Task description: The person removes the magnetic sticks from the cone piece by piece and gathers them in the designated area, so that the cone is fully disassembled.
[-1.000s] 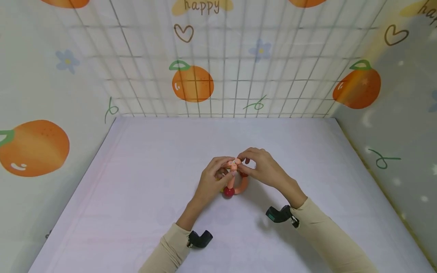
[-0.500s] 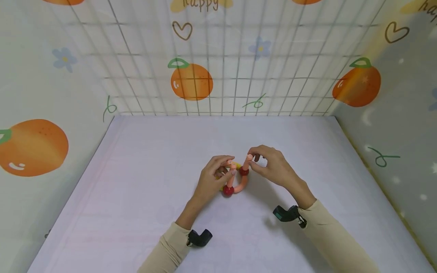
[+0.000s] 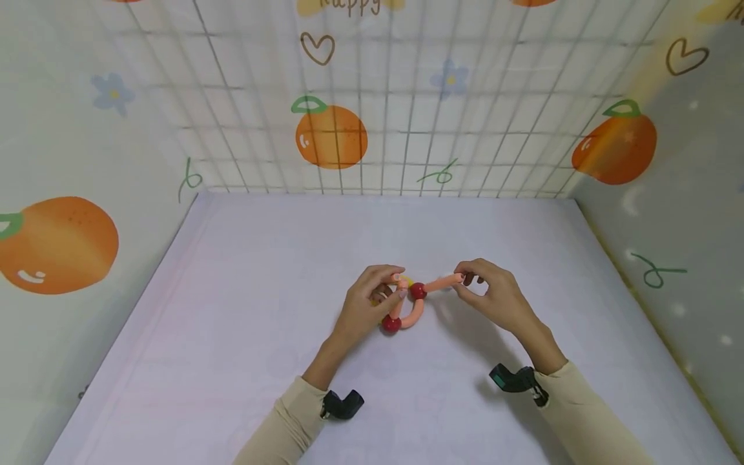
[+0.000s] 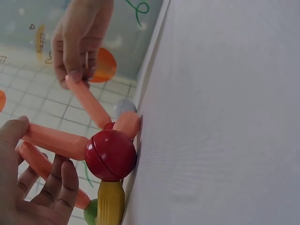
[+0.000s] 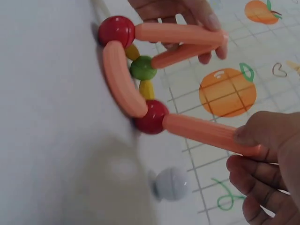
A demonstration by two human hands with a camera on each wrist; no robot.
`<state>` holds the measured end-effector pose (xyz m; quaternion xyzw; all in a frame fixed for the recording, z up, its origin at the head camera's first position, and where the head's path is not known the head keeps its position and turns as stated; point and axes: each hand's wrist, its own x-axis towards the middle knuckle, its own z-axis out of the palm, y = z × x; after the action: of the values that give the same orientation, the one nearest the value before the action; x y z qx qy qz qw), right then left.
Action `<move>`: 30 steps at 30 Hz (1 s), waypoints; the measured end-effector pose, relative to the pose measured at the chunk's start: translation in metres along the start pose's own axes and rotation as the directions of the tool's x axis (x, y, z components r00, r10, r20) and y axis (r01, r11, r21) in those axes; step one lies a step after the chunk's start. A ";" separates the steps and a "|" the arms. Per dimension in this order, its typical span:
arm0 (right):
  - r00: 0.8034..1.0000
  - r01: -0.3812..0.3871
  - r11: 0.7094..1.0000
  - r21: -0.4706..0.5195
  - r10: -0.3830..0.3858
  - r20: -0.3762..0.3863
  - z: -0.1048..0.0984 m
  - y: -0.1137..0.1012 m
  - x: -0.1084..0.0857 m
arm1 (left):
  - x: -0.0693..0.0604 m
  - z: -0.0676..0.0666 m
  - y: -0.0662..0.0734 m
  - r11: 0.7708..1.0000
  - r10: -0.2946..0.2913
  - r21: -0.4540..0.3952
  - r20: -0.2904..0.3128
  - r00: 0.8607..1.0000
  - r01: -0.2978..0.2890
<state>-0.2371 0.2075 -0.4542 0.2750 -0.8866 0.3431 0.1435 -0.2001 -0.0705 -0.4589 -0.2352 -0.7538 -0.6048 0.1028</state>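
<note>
A toy frame of magnetic balls and sticks stands on the table, with red balls (image 3: 391,324) (image 3: 418,291), a green ball (image 5: 143,68), a curved orange stick (image 5: 123,80) and yellow sticks (image 5: 146,90) at its base. My left hand (image 3: 367,303) holds the upper ends of two straight orange sticks (image 5: 180,33) (image 5: 187,54), which lean together at their tips. To the right, my right hand (image 3: 494,294) pinches the free end of a third straight orange stick (image 3: 443,282). That stick slants outward from the far red ball. Fingers partly cover the frame in the head view.
A grey ball (image 5: 172,183) lies near the frame in the right wrist view. White table (image 3: 261,271) extends all round the hands. Patterned curtains (image 3: 407,97) with oranges enclose the back and sides, and a grid shows through the back one.
My right hand has moved right, drawing its orange stick's tip away from the other two tips, so that the stick now tilts outward. My left hand has stayed nearly still.
</note>
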 end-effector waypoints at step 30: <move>0.999 -0.043 0.997 -0.059 0.044 0.031 0.011 0.033 -0.038 | -0.002 0.002 -0.002 1.000 0.029 0.011 -0.016 0.999 -0.029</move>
<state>-0.2267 0.2352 -0.4961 0.2569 -0.9042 0.3156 0.1296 -0.1995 -0.0691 -0.4621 -0.2407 -0.7529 -0.6010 0.1187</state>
